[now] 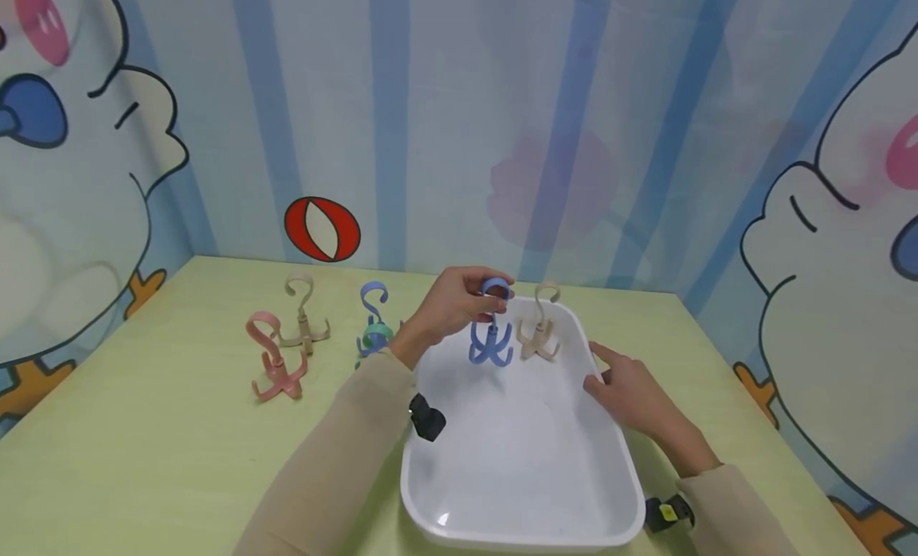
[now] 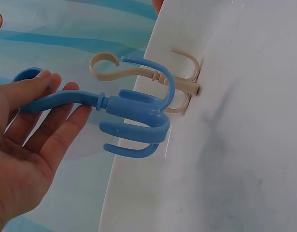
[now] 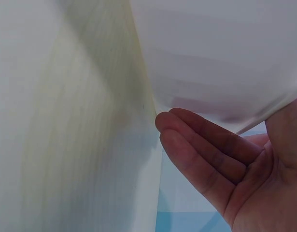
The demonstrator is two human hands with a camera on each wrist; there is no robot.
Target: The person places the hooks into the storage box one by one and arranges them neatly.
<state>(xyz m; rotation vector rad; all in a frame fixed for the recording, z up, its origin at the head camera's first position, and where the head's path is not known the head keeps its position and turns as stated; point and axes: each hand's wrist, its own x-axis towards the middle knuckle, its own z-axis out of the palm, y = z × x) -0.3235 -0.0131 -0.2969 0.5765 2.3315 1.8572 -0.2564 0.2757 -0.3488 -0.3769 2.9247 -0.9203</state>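
Observation:
My left hand (image 1: pixel 462 301) pinches the curved neck of a blue rotating hook hanger (image 1: pixel 491 345), holding it above the far part of a white plastic tray (image 1: pixel 523 468). In the left wrist view the blue hanger's several prongs (image 2: pixel 138 113) point back toward the hand. Behind it, a beige hook hanger (image 1: pixel 538 337) leans on the tray's far end, prongs inside. My right hand (image 1: pixel 638 397) holds the tray's right side, thumb over the rim. In the right wrist view the fingers (image 3: pixel 206 159) extend along the outer wall; the thumb is mostly hidden.
Left of the tray on the pale yellow table (image 1: pixel 165 428) stand a pink hook hanger (image 1: pixel 278 373), another beige one (image 1: pixel 304 325) and another blue one (image 1: pixel 373 301). A green curved piece (image 1: pixel 376 334) overlaps that blue hanger. A striped cartoon backdrop (image 1: pixel 459 142) rises behind the table.

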